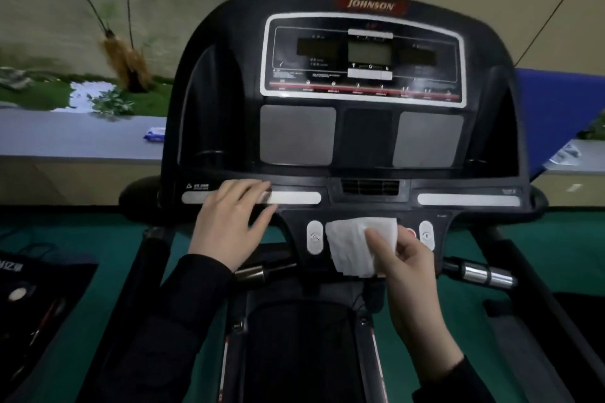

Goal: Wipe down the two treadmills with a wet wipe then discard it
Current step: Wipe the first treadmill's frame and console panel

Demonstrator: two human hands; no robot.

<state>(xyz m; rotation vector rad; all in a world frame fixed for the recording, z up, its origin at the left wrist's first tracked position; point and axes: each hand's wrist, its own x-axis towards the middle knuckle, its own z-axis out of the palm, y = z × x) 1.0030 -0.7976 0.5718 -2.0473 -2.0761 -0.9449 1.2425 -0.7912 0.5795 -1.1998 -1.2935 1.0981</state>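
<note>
A black treadmill console [360, 141] with a dark display fills the middle of the head view. My right hand [406, 258] pinches a white wet wipe [353, 245] and presses it flat on the lower centre button panel, between two oval grey buttons. My left hand [232, 216] rests flat on the left silver grip strip [294, 198], fingers spread, with nothing in it. Part of a second treadmill [36, 304] shows at the lower left edge.
A blue-and-white wet wipe pack [155, 134] lies on the grey ledge [65, 137] behind the console at the left. Plants stand beyond the ledge. A chrome handlebar grip [481, 275] sticks out at the right. The running belt [301, 353] lies below, on green flooring.
</note>
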